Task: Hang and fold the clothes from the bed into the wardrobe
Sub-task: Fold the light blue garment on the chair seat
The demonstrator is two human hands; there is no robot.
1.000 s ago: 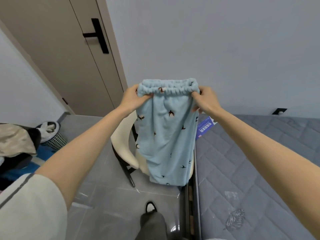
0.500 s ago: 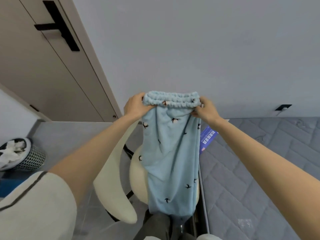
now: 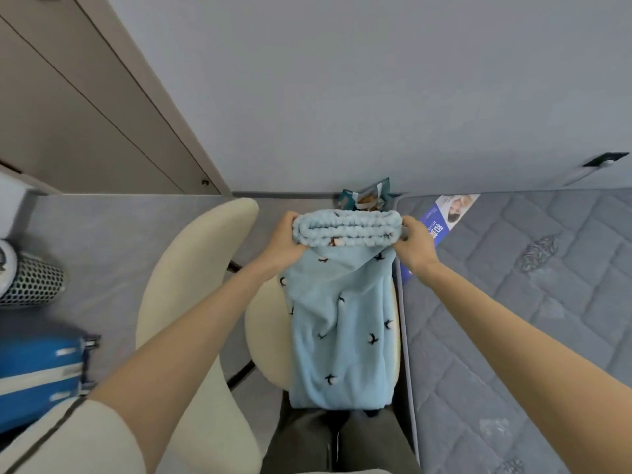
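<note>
The left hand (image 3: 285, 242) and right hand (image 3: 413, 246) each pinch one end of the waistband, fingers curled tight into the fleece. The blue pants (image 3: 342, 323) hang from them toward six o'clock, over the chair (image 3: 195, 268), their length running twelve to six. The bed (image 3: 533, 302) lies at three o'clock, nearer the right hand, so I'd expect a swing that way to lay them flat.

Grey quilted bed (image 3: 513, 319), bare mattress: blue-and-white printed leaflet (image 3: 443, 217) lies flat on its corner beside the wall.
</note>
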